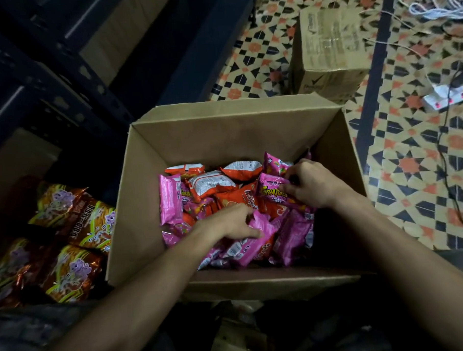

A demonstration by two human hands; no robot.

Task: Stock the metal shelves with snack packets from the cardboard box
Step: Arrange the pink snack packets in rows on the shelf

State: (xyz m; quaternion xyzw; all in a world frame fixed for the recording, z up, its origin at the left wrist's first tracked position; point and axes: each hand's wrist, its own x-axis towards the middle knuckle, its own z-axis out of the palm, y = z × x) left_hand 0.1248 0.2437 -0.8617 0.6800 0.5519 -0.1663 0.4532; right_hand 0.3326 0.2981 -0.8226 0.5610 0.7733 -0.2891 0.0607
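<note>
Snack packets (220, 187) lie loose in the bottom of the cardboard box (197, 139), beside the metal shelves (61, 76). Risk: the bags look slick and puffy, so a thin pinch could slip or drag neighbours up, and a hard squeeze may crush what's inside. Your right hand (314, 186) pinches the upper pink packet (272, 193) with curled fingers. Your left hand (231, 223) curls round a lower pink packet (263, 227). Brown packets (76, 224) already sit on the shelf.
</note>
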